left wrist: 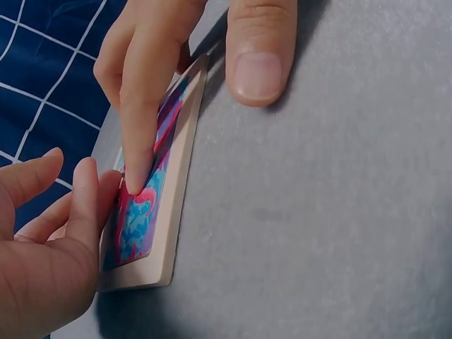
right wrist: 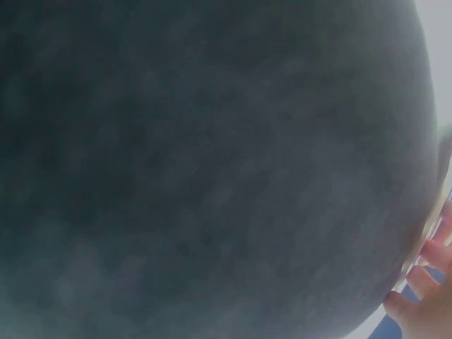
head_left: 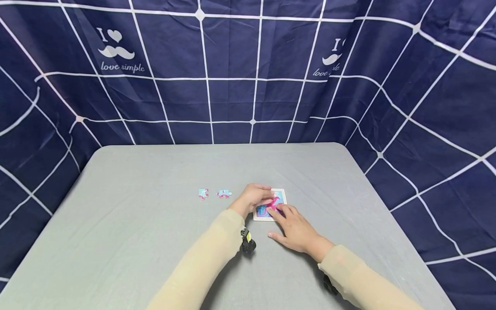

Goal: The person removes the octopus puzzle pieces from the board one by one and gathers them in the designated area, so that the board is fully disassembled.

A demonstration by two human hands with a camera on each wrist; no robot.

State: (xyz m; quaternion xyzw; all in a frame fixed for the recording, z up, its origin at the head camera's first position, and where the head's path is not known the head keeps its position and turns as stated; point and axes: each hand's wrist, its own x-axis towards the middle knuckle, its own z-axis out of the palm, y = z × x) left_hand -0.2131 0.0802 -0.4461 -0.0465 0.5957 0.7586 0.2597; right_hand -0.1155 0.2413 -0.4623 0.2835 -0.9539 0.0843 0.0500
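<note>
Framed puzzle (head_left: 280, 198) lies flat on the table (head_left: 135, 241), 2 loose pcs (head_left: 224, 194) to its left. R hand (head_left: 297, 229) presses it w/ fingertip, grip slack; L hand (head_left: 252, 199) touches it, grip also released. Prob. light, stiff, tabs fragile: hold pcs by edges, puzzle by rim.

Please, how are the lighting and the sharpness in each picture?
Head view: bright, soft shadow beside the left sleeve; left wrist view: dimmer, puzzle frame clear, shadow below it; right wrist view: mostly a blurry, dark grey surface, whitish at upper right.
</note>
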